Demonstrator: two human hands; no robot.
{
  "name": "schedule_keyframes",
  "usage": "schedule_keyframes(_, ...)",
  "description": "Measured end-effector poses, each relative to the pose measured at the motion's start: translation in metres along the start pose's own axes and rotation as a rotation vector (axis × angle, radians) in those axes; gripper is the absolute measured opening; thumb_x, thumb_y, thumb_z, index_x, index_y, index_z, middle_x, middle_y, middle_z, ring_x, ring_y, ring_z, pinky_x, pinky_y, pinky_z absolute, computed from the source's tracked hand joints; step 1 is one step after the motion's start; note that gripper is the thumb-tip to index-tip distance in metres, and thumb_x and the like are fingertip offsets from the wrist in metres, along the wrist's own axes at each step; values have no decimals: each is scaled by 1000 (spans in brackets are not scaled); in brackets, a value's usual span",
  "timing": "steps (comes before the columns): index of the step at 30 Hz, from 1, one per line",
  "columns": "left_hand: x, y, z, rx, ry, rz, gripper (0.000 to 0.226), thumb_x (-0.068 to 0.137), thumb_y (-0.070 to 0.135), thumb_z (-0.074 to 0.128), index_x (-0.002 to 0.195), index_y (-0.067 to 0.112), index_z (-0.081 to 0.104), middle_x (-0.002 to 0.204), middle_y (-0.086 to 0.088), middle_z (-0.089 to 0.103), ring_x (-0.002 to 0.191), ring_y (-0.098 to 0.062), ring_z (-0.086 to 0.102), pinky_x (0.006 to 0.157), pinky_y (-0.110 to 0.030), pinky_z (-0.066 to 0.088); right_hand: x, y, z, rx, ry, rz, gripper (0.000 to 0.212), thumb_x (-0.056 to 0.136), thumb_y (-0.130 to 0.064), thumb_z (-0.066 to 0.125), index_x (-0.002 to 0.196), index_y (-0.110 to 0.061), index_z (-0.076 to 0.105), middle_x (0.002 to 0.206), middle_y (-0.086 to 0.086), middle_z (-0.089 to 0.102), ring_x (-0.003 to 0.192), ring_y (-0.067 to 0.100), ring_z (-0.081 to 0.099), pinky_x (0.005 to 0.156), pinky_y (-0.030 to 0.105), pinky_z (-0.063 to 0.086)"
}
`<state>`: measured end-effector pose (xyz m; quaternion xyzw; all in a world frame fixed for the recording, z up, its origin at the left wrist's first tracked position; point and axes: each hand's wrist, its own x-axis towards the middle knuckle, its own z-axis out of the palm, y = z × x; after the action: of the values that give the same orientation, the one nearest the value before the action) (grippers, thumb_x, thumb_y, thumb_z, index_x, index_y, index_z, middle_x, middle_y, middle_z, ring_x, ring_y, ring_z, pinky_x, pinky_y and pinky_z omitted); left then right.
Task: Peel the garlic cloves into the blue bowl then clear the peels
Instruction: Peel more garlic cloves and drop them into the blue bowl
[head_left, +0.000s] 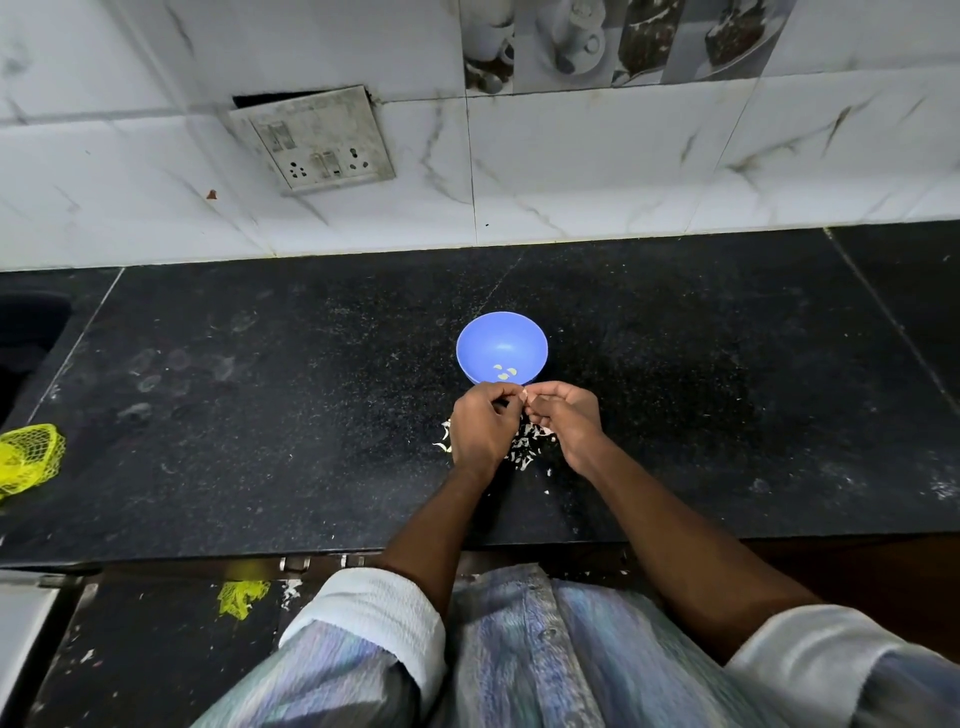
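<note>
Apparently both hands' fingers (511, 397) pinch a small pale garlic clove (524, 395).

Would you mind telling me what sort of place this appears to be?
Most likely a home kitchen: a dark stone counter under a tiled wall with a switch-and-socket plate, and a blue bowl holding peeled garlic.

One head-worn wide-angle view, looking forward and steeply down.

The camera sits above the person's chest, facing a tiled wall (597, 171) across the black desk (260, 415). The hands fall near frame centre at arm's length; shirt and sleeves fill the bottom edge. Wide-angle distortion bends the wall lines.
</note>
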<state>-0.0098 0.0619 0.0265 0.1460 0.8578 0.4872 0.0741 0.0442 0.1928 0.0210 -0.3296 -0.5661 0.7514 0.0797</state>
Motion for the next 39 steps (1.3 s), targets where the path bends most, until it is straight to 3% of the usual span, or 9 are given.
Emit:
schedule_keyframes(8, 0, 3, -3, 80, -48, 87, 11, 89, 23, 72, 88, 24, 83, 76, 9, 77, 67, -9, 70, 64, -37, 58, 0, -2, -1, -87, 10, -20, 9, 89, 4, 72, 98, 3, 74, 83, 14, 76, 73, 19, 62, 63, 21, 54)
schedule_keyframes(16, 2, 0, -1, 19, -7, 119, 10, 85, 18, 75, 77, 18, 82, 78, 7, 76, 70, -9, 69, 65, -36, 56, 2, -1, -3, -44, -32, 27, 8, 91, 0, 72, 98, -1, 75, 87, 13, 75, 78, 20, 63, 74, 29, 54)
schedule_keyframes(21, 5, 2, 2, -95, 26, -11, 6, 88, 19, 78, 83, 19, 83, 72, 6, 76, 67, -8, 70, 68, -28, 58, 1, -4, -1, -45, -29, 43, 13, 91, 7, 68, 100, 0, 75, 84, 10, 77, 75, 17, 67, 71, 24, 55)
schedule_keyframes(25, 7, -3, 1, -130, -35, -79, 8, 84, 21, 88, 92, 21, 84, 74, 18, 76, 73, -1, 74, 74, -24, 60, -2, -7, 1, -142, -26, -29, 13, 84, 10, 71, 94, 4, 75, 83, 16, 77, 69, 16, 64, 66, 24, 53)
schedule_keyframes(31, 6, 0, 1, -55, 28, -136, 4, 85, 32, 86, 88, 32, 84, 81, 16, 78, 76, 0, 73, 73, -28, 59, 2, -4, 1, -71, -20, 16, 14, 83, 8, 72, 94, 1, 77, 90, 23, 77, 79, 24, 71, 82, 35, 58)
schedule_keyframes(39, 6, -5, 3, -211, 10, -139, 21, 81, 3, 85, 95, 18, 84, 85, 11, 80, 77, -7, 76, 82, -34, 64, -5, -7, 0, 32, -62, 88, 22, 87, 10, 68, 108, 6, 73, 93, 20, 77, 82, 21, 73, 78, 26, 61)
